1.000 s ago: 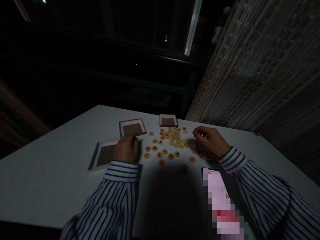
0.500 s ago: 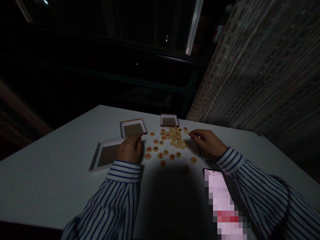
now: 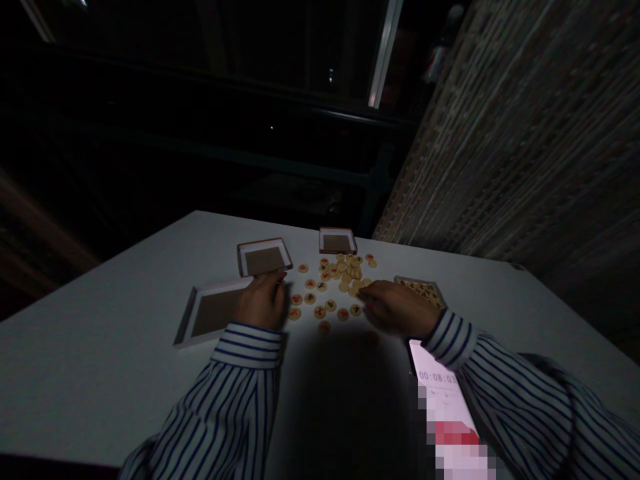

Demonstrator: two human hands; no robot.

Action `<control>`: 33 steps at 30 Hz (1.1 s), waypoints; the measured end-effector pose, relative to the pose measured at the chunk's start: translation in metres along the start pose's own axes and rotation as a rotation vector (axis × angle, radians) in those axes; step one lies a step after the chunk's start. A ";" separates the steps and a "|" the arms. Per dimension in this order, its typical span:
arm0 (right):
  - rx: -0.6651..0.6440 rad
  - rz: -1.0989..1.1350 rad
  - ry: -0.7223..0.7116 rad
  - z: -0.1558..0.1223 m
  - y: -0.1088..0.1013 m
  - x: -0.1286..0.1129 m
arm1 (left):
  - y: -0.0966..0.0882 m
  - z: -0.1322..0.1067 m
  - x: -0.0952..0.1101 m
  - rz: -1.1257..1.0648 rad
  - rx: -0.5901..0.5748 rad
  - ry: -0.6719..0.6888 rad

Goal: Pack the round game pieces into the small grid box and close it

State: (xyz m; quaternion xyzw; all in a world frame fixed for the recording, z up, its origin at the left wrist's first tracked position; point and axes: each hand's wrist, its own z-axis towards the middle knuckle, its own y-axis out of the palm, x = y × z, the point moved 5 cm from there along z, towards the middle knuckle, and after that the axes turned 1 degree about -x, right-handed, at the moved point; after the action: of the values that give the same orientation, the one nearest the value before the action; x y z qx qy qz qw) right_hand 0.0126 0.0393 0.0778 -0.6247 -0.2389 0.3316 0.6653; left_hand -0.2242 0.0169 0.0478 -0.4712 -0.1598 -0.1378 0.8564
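Round wooden Chinese chess pieces [image 3: 330, 305] with red and black characters lie scattered and heaped mid-table, some blank side up. My right hand [image 3: 400, 308] is over the right side of the scatter, its fingers bent down and together at the pieces; what lies under the fingertips is hidden. My left hand [image 3: 260, 301] stays at the left of the pieces with its fingers curled, over the right edge of a white box lid [image 3: 185, 320]. Whether it holds a piece does not show.
Two shallow open boxes, one at left [image 3: 240, 260] and a smaller one at the back [image 3: 321, 240], stand beyond the pieces. Behind my right hand is a tray [image 3: 440, 293] of pieces. A lit phone [image 3: 440, 380] showing a timer lies under my right wrist. A beaded curtain [image 3: 490, 153] hangs at right.
My right hand has moved left and towards me, over the near right pieces, uncovering the tray behind it. My left hand has hardly moved.
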 end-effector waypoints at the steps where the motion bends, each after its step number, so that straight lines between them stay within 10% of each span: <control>1: -0.019 -0.010 -0.009 0.000 0.002 -0.005 | 0.000 0.000 0.001 -0.005 -0.001 -0.002; 12: -0.080 -0.115 -0.112 0.013 0.018 -0.043 | 0.003 -0.003 0.009 -0.013 -0.050 0.026; 33: -0.085 -0.027 -0.148 0.097 0.019 -0.025 | 0.014 -0.003 0.000 0.039 -0.091 0.117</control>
State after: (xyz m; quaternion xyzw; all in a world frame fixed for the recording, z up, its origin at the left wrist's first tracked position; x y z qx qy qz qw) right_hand -0.0774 0.0860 0.0720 -0.6227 -0.3096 0.3577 0.6232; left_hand -0.2185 0.0218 0.0357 -0.5040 -0.0939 -0.1554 0.8444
